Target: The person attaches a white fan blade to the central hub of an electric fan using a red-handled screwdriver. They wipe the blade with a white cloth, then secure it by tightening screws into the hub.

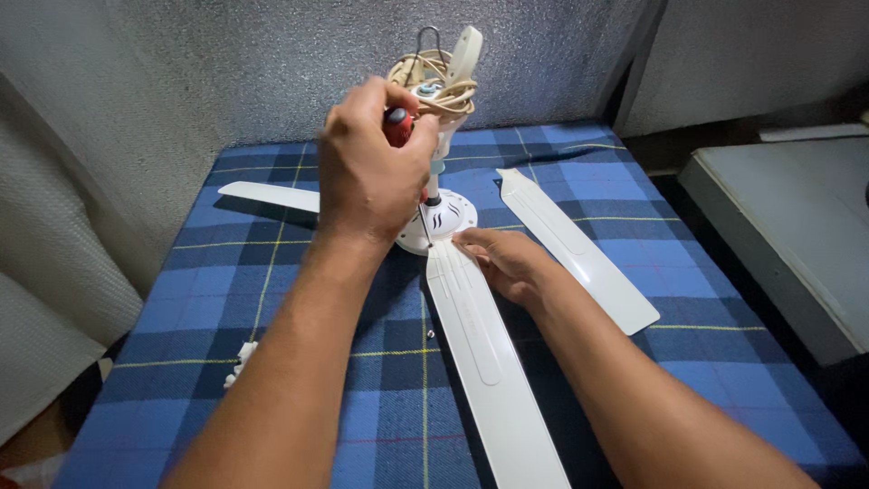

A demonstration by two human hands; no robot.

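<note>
Broadly, a table under a blue plaid cloth filled the view, and a white ceiling fan lay near its far middle with its rod upright. Three blades were spread from the hub: one ran with its long axis from the hub toward the near edge, between the two forearms; a second was angled to the right, its tip well short of the cloth's right edge; a third pointed left. Open cloth was left on both sides of the near blade. The left hand was closed around a red-handled screwdriver, whose thin shaft was pointed down at the hub, just beside the near blade's root. The right hand, nearer to that root, was laid flat on it with fingers loosely extended, gripping nothing. A coil of cord was wrapped at the rod's top. A small white part lay near the left edge.
</note>
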